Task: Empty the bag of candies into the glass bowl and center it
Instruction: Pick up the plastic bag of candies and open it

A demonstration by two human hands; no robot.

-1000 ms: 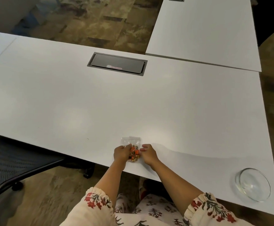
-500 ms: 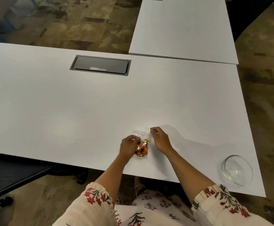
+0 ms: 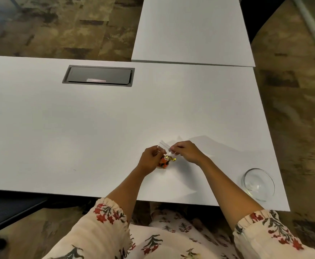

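A small clear plastic bag (image 3: 165, 150) with orange and gold wrapped candies (image 3: 164, 162) hangs just above the white table (image 3: 96, 128), near its front edge. My left hand (image 3: 150, 159) pinches the left side of the bag's top, and my right hand (image 3: 186, 151) pinches the right side. The candies sit bunched in the bag's bottom, partly hidden by my left hand. An empty glass bowl (image 3: 258, 184) rests at the table's front right corner, well to the right of both hands.
A dark cable hatch (image 3: 98, 75) is set into the table at the back. A second white table (image 3: 192, 28) adjoins at the far right. A black chair (image 3: 8, 210) stands at the lower left, below the table edge.
Both hands have lifted the bag off the table and moved apart at its top. The camera view has shifted, so the bowl and hatch appear displaced.
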